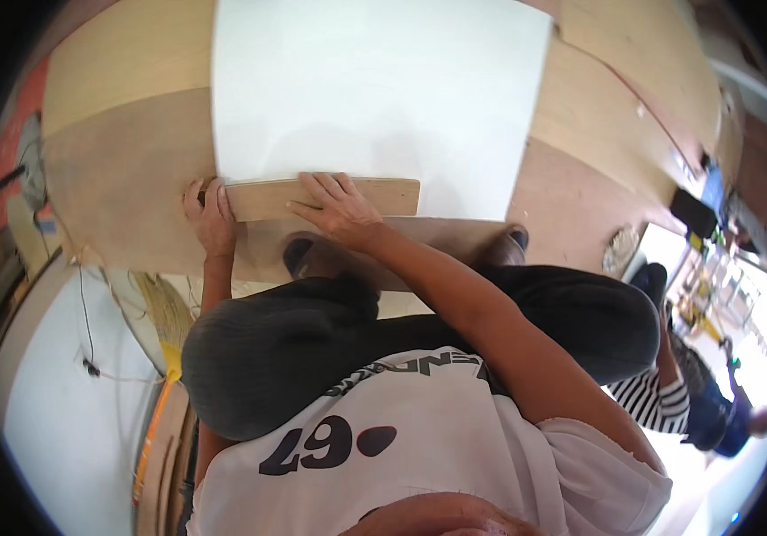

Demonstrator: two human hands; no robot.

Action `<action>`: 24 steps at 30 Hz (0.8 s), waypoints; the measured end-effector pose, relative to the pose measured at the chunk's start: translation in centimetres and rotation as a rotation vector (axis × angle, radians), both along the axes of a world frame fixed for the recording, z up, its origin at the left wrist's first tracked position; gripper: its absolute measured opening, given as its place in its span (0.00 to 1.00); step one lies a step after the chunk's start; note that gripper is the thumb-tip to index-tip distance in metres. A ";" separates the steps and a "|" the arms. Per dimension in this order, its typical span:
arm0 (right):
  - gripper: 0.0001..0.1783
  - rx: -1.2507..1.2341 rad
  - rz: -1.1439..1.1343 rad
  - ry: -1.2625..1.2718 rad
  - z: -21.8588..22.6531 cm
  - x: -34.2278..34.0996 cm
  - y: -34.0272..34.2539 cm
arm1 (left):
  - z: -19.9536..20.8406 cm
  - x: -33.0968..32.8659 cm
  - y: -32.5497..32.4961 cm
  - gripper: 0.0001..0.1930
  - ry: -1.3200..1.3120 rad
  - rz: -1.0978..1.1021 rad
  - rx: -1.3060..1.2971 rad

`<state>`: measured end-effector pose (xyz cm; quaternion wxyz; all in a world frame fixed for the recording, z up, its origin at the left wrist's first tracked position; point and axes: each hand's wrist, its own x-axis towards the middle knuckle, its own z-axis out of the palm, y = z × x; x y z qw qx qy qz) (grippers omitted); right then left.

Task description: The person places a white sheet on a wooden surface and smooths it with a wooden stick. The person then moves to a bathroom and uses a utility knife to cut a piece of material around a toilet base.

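Open pass over white sheet (374, 98), beyond wood strip (267, 199).
Near side tight: left grip (213, 219) and right grip (340, 207) block strip; left shoe (319, 256), right shoe (507, 247), bent knees (249, 366) crowd behind.

The sheet (374, 89) is white, the strip (267, 198) tan. Boards (142, 54) run pale tan to pinkish brown. Trousers (258, 348) are black; the shirt (464, 429), white with black print; a sleeve (656, 406), black-and-white striped.
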<state>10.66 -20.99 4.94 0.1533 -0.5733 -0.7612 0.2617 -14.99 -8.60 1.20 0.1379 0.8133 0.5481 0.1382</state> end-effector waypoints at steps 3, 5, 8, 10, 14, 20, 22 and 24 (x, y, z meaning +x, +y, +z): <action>0.27 0.011 -0.172 0.002 -0.2 2.9 -3.1 | 1.3 6.3 -0.6 0.16 -0.086 -0.113 0.151; 0.25 0.028 -0.305 -0.041 -0.2 4.5 -4.9 | 2.0 10.5 0.1 0.18 -0.129 -0.206 0.191; 0.22 0.060 -0.487 -0.127 -0.3 7.5 -6.2 | 3.5 14.2 1.3 0.20 -0.064 -0.321 0.208; 0.22 0.089 -0.610 -0.170 0.1 10.2 -6.8 | 3.8 14.5 3.0 0.22 -0.024 -0.304 0.230; 0.22 0.145 -0.735 -0.193 -0.2 14.4 -7.3 | 1.2 12.0 5.0 0.23 -0.055 -0.126 0.199; 0.22 0.205 -0.658 -0.230 -0.6 20.5 -6.3 | -0.5 10.5 4.2 0.22 -0.184 0.072 0.091; 0.22 0.198 -0.559 -0.266 -0.3 22.7 -5.8 | -0.2 10.3 3.6 0.21 -0.110 0.011 0.098; 0.22 0.203 -0.477 -0.296 -0.1 24.7 -4.7 | 0.0 10.9 4.3 0.20 -0.075 -0.016 0.115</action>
